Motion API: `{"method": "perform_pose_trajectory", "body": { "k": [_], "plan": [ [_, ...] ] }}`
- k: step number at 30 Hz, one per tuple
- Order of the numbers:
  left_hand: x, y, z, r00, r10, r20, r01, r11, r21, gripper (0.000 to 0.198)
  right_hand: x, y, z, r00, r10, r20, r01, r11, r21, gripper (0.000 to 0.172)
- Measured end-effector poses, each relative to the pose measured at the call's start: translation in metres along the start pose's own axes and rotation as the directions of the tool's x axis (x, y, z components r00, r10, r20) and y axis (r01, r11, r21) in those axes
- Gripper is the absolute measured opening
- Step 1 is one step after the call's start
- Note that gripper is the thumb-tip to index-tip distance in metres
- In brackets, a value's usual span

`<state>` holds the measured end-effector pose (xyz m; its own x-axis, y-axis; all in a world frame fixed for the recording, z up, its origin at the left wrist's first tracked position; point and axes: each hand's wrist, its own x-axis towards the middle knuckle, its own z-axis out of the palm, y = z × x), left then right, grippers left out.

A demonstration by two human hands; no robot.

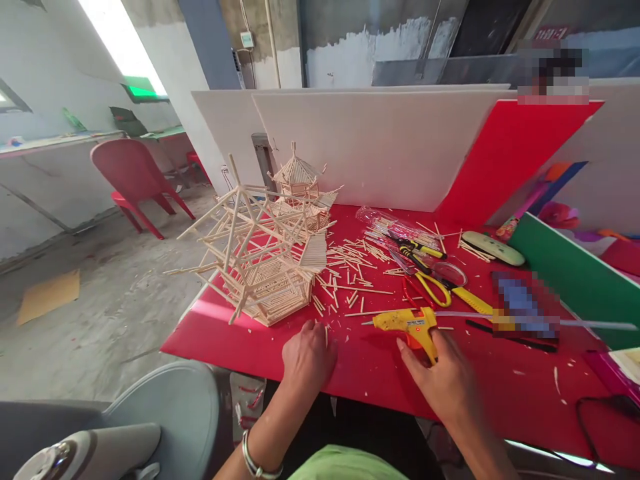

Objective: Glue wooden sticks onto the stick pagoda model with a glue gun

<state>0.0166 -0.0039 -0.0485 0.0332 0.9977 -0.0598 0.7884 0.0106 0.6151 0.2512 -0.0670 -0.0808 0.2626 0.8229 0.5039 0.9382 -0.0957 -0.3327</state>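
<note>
My left hand (pixel 307 357) is closed at the front of the red table, fingers curled down, with a short wooden stick (pixel 327 336) showing at its fingertips. My right hand (pixel 447 377) is around the handle of a yellow hot glue gun (pixel 407 321), thumb on the near side and fingers behind the grip. The nozzle points left, and a long clear glue stick (pixel 570 324) runs out of the back. Left of the gun, beyond my left hand, stands an open frame model of wooden sticks (pixel 265 287). Loose cut sticks (pixel 350 260) lie between them.
A finished-looking stick pavilion (pixel 297 177) stands behind the frame. Pliers (pixel 417 250), yellow-handled scissors (pixel 434 288), a yellow cutter (pixel 473 300) and a green case (pixel 493 248) lie at the right. White boards (pixel 360 147) border the back; a grey stool (pixel 175 407) stands lower left.
</note>
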Motion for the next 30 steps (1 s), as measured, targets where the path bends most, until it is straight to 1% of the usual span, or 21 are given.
{"method": "perform_pose_trajectory", "body": {
  "k": [3, 6, 8, 9, 10, 11, 13, 15, 16, 17, 18, 19, 20, 21, 22, 24, 25, 27, 28, 29, 30],
  "plan": [
    [0.005, -0.002, 0.002, 0.997, 0.038, 0.064, -0.045, 0.993, 0.113, 0.015, -0.007, -0.003, 0.005, 0.997, 0.029, 0.07, -0.029, 1.0, 0.0, 0.049],
    [0.007, -0.006, -0.003, 0.997, 0.067, 0.043, -0.071, 0.992, 0.103, 0.019, -0.013, -0.009, 0.008, 0.995, 0.028, 0.099, -0.023, 0.998, -0.056, 0.045],
    [0.005, -0.008, -0.009, 0.998, 0.052, 0.034, -0.051, 0.999, -0.015, 0.02, -0.016, -0.014, 0.007, 0.99, 0.034, 0.14, -0.013, 0.989, -0.145, 0.042],
    [0.005, -0.009, -0.012, 0.998, 0.028, 0.055, -0.02, 0.992, -0.126, 0.019, -0.017, -0.016, 0.006, 0.986, 0.037, 0.163, -0.004, 0.981, -0.195, 0.04],
    [0.004, -0.01, -0.015, 0.996, -0.006, 0.092, 0.03, 0.964, -0.264, 0.017, -0.017, -0.017, 0.004, 0.983, 0.038, 0.18, 0.006, 0.971, -0.24, 0.039],
    [0.003, -0.011, -0.017, 0.989, -0.043, 0.143, 0.098, 0.908, -0.407, 0.013, -0.016, -0.018, 0.002, 0.981, 0.029, 0.192, 0.025, 0.961, -0.276, 0.04],
    [0.003, -0.013, -0.022, 0.966, -0.107, 0.237, 0.238, 0.734, -0.636, 0.013, -0.011, -0.018, -0.006, 0.98, -0.015, 0.199, 0.08, 0.943, -0.322, 0.046],
    [0.002, -0.013, -0.027, 0.949, -0.139, 0.282, 0.31, 0.554, -0.772, 0.021, -0.003, -0.02, -0.016, 0.979, -0.062, 0.192, 0.123, 0.938, -0.324, 0.054],
    [0.002, -0.013, -0.031, 0.945, -0.141, 0.296, 0.326, 0.477, -0.816, 0.024, 0.002, -0.022, -0.021, 0.979, -0.087, 0.183, 0.137, 0.948, -0.286, 0.055],
    [0.002, -0.012, -0.034, 0.939, -0.134, 0.317, 0.344, 0.403, -0.848, 0.026, 0.007, -0.028, -0.025, 0.979, -0.108, 0.172, 0.143, 0.968, -0.208, 0.051],
    [0.002, -0.01, -0.037, 0.932, -0.12, 0.341, 0.361, 0.337, -0.869, 0.028, 0.014, -0.035, -0.028, 0.978, -0.123, 0.166, 0.139, 0.987, -0.085, 0.045],
    [0.002, -0.009, -0.041, 0.924, -0.101, 0.368, 0.381, 0.282, -0.88, 0.029, 0.02, -0.046, -0.03, 0.975, -0.14, 0.175, 0.129, 0.989, 0.074, 0.039],
    [0.002, -0.007, -0.044, 0.915, -0.078, 0.395, 0.402, 0.241, -0.883, 0.029, 0.027, -0.058, -0.03, 0.966, -0.156, 0.204, 0.103, 0.963, 0.25, 0.035],
    [0.002, -0.006, -0.047, 0.908, -0.056, 0.415, 0.417, 0.214, -0.883, 0.029, 0.033, -0.071, -0.029, 0.951, -0.175, 0.254, 0.059, 0.911, 0.408, 0.035],
    [0.001, -0.004, -0.05, 0.903, -0.036, 0.429, 0.427, 0.198, -0.882, 0.028, 0.04, -0.085, -0.026, 0.929, -0.195, 0.313, 0.001, 0.851, 0.526, 0.038],
    [0.0, -0.003, -0.055, 0.902, -0.005, 0.433, 0.426, 0.185, -0.886, 0.028, 0.052, -0.109, -0.018, 0.88, -0.238, 0.411, -0.107, 0.744, 0.66, 0.047],
    [0.0, -0.003, -0.057, 0.904, 0.005, 0.428, 0.42, 0.188, -0.888, 0.027, 0.056, -0.119, -0.014, 0.86, -0.26, 0.44, -0.147, 0.697, 0.701, 0.046],
    [0.0, -0.005, -0.059, 0.912, 0.01, 0.411, 0.4, 0.199, -0.894, 0.026, 0.062, -0.134, -0.005, 0.844, -0.293, 0.449, -0.194, 0.615, 0.765, 0.033],
    [0.0, -0.006, -0.06, 0.917, 0.003, 0.399, 0.39, 0.202, -0.898, 0.025, 0.063, -0.138, -0.002, 0.846, -0.297, 0.443, -0.201, 0.592, 0.78, 0.028],
    [0.0, -0.007, -0.059, 0.923, -0.011, 0.384, 0.379, 0.199, -0.904, 0.025, 0.063, -0.142, 0.001, 0.853, -0.288, 0.436, -0.197, 0.595, 0.779, 0.026],
    [0.001, -0.008, -0.058, 0.929, -0.032, 0.369, 0.368, 0.19, -0.91, 0.026, 0.061, -0.144, 0.002, 0.864, -0.271, 0.425, -0.178, 0.626, 0.759, 0.027]
  ]
}}
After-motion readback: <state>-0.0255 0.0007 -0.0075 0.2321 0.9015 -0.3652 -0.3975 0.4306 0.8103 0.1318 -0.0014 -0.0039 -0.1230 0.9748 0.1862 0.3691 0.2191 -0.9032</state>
